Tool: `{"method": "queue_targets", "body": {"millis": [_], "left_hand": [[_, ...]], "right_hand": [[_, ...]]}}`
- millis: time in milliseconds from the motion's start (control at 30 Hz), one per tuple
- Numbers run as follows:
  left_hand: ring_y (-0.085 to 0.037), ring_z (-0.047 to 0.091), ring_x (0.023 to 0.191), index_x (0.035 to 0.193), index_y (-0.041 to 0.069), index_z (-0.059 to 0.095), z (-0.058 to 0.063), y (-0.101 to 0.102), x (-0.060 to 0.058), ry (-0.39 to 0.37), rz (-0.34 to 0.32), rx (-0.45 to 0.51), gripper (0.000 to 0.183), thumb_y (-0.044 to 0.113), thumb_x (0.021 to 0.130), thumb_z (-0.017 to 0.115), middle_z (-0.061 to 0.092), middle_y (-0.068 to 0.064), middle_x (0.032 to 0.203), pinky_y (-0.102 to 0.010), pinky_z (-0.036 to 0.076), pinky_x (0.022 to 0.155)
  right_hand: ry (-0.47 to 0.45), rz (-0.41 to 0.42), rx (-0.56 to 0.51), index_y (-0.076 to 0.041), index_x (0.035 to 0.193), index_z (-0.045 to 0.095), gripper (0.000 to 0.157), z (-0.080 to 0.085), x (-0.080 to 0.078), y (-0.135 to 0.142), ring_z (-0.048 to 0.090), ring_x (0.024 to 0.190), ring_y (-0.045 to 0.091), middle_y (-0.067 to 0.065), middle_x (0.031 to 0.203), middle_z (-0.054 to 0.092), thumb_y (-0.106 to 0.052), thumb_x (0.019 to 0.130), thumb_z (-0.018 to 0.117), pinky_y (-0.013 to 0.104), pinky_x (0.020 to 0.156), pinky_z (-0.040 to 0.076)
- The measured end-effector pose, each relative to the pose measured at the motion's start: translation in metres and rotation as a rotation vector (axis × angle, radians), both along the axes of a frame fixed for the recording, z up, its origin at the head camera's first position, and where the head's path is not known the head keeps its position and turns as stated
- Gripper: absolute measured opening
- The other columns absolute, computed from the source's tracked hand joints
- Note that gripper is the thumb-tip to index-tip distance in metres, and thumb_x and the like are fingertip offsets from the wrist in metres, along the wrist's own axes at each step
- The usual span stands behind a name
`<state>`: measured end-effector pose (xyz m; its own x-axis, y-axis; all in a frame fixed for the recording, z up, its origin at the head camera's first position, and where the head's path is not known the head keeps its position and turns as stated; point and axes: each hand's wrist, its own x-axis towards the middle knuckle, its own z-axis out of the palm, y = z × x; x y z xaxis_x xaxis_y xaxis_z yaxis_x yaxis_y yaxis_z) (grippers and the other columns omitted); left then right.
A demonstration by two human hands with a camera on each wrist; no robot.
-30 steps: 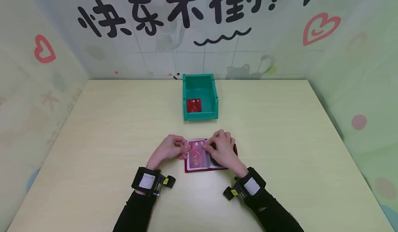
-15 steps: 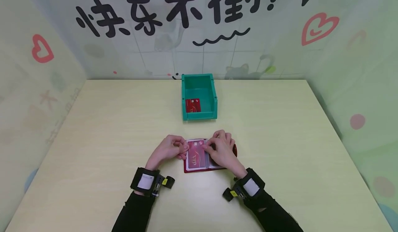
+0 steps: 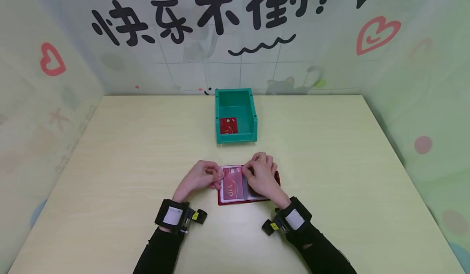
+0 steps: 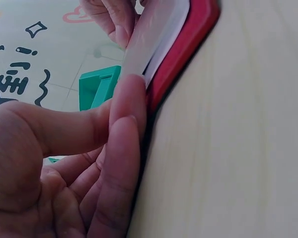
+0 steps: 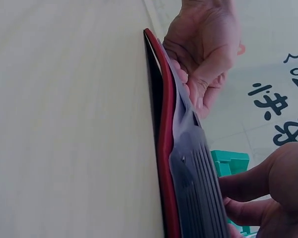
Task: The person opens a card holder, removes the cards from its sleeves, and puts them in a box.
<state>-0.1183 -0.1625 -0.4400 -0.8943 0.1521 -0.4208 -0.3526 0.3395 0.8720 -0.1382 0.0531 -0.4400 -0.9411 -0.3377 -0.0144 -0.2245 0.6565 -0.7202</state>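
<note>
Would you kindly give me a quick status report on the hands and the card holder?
Both hands pinching sleeve in open card holder. Nothing in the way.

I see my own two arms in long black sleeves (image 3: 158, 251) reaching to the wrists. Each wrist carries a black strap with a pale grey rectangular patch on top, and a small black camera block with a yellow sticker juts from it. My left hand (image 3: 200, 176) and right hand (image 3: 262, 176) are bare.
</note>
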Motion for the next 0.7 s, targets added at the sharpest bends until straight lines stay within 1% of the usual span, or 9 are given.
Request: {"method": "queue_targets", "body": {"millis": [200,367,467,567,633,700], "left_hand": [[-0.013,0.069,0.062,0.099,-0.002,0.066,0.0,-0.001,-0.001,-0.009,-0.009,-0.015,0.01,0.007,0.097,0.064,0.063,-0.006,0.075,-0.023,0.058,0.062],[-0.013,0.068,0.062,0.099,-0.003,0.066,0.001,-0.002,-0.001,-0.006,-0.014,-0.018,0.01,0.007,0.097,0.063,0.062,-0.005,0.074,-0.023,0.057,0.061],[-0.012,0.069,0.062,0.1,-0.004,0.066,0.0,-0.003,-0.001,-0.002,-0.022,-0.01,0.011,0.007,0.097,0.063,0.061,-0.005,0.074,-0.022,0.057,0.061],[-0.011,0.069,0.062,0.1,-0.004,0.065,-0.001,-0.003,-0.001,-0.002,-0.031,0.003,0.012,0.008,0.097,0.064,0.063,-0.005,0.074,-0.021,0.057,0.061],[-0.01,0.069,0.063,0.101,-0.005,0.065,-0.002,-0.003,-0.001,0.005,-0.045,0.006,0.013,0.008,0.098,0.063,0.064,-0.006,0.075,-0.022,0.057,0.061],[-0.011,0.069,0.064,0.1,-0.005,0.065,-0.002,-0.003,-0.002,0.008,-0.05,0.007,0.013,0.008,0.098,0.064,0.066,-0.007,0.076,-0.023,0.058,0.062]], "right_hand": [[-0.001,-0.036,0.004,0.0,0.094,0.074,0.017,0.001,0.001,0.005,0.032,0.112,0.035,0.016,0.111,0.045,-0.012,0.096,0.064,0.053,0.094,0.023],[-0.03,-0.026,0.033,-0.007,0.085,0.073,0.021,0.003,0.002,0.005,0.032,0.116,0.035,0.016,0.112,0.045,-0.026,0.093,0.072,0.056,0.097,0.024],[-0.042,-0.02,0.052,-0.008,0.081,0.071,0.022,0.005,0.002,0.005,0.032,0.118,0.036,0.016,0.114,0.045,-0.028,0.09,0.075,0.058,0.1,0.024],[-0.057,-0.03,0.063,-0.005,0.084,0.072,0.018,0.007,0.001,0.011,0.034,0.118,0.037,0.017,0.115,0.046,-0.022,0.091,0.074,0.058,0.101,0.025],[-0.08,-0.034,0.067,-0.004,0.088,0.073,0.016,0.009,-0.003,0.017,0.037,0.117,0.035,0.018,0.116,0.05,-0.019,0.092,0.072,0.055,0.1,0.028],[-0.115,-0.023,0.051,-0.001,0.095,0.072,0.017,0.013,-0.008,0.026,0.045,0.111,0.033,0.018,0.113,0.056,-0.017,0.095,0.068,0.049,0.097,0.038]]}}
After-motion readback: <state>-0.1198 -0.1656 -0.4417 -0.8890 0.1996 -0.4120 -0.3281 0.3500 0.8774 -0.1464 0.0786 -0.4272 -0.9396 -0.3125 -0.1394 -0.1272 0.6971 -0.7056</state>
